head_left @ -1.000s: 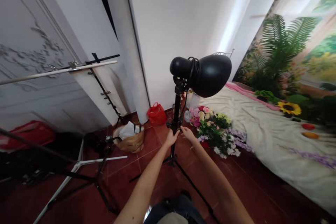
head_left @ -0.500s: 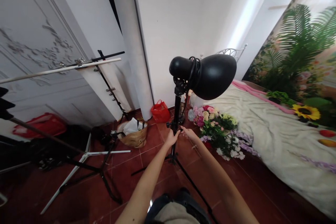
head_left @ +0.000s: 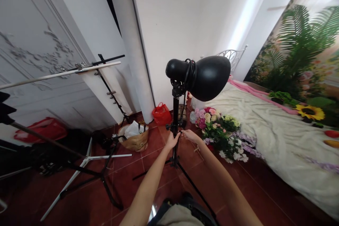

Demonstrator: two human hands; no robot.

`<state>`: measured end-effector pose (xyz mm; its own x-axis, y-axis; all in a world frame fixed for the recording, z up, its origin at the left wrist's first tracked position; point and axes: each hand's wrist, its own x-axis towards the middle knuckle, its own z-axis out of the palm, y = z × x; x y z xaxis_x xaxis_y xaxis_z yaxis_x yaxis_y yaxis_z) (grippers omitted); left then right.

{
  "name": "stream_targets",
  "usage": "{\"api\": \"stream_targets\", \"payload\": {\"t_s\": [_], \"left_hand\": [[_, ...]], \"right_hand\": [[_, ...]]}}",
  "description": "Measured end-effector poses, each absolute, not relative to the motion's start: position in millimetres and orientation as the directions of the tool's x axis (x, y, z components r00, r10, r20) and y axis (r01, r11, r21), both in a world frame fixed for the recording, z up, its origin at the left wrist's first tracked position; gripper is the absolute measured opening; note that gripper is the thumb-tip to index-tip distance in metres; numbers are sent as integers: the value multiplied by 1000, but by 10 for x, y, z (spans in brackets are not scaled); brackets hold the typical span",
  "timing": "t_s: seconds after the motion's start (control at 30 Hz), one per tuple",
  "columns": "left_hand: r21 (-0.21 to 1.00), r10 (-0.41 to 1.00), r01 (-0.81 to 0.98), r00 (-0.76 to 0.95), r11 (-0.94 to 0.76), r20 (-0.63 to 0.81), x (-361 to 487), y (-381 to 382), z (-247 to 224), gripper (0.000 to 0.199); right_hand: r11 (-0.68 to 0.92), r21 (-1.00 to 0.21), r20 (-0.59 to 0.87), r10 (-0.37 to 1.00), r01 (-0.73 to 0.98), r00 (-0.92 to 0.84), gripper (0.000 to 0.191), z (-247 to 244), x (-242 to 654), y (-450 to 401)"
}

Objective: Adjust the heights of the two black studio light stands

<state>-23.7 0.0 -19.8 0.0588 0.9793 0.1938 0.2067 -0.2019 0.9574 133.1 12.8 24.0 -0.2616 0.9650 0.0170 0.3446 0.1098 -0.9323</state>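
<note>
A black studio lamp (head_left: 210, 77) with a bowl-shaped reflector sits on top of a black light stand (head_left: 176, 111). Its cable is coiled around the lamp's neck. My left hand (head_left: 172, 142) is wrapped round the stand's pole, just below a side clamp knob (head_left: 168, 127). From the other side, my right hand (head_left: 191, 136) pinches at the pole with its fingertips, at what looks like a small tightening knob; the fingers partly hide it. Below my hands the stand's legs spread over the floor.
Artificial flowers (head_left: 215, 127) lie right of the stand beside a bed with a cream cover (head_left: 278, 141). A red bag (head_left: 162, 113) and a straw basket (head_left: 136, 139) stand behind. Left are a white-legged stand (head_left: 86, 160), black tripod legs and a long crossbar (head_left: 58, 74).
The lamp and the top of the stand have shifted slightly left and down in view. Both hands keep their places at the pole.
</note>
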Motion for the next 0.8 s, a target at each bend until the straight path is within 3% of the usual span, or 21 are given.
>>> {"api": "stream_targets", "payload": {"t_s": [0.27, 0.5, 0.8], "left_hand": [[952, 977, 223, 64, -211, 202, -242, -17, -145, 34], [959, 979, 196, 63, -204, 195, -224, -43, -105, 37], [964, 978, 166, 41, -207, 203, -193, -20, -132, 39]], "right_hand": [[-15, -1000, -19, 973, 16, -232, 42, 53, 1370, 44], [142, -887, -105, 864, 439, -493, 39, 458, 1561, 504], [244, -804, 94, 952, 542, -290, 20, 799, 1101, 690]]}}
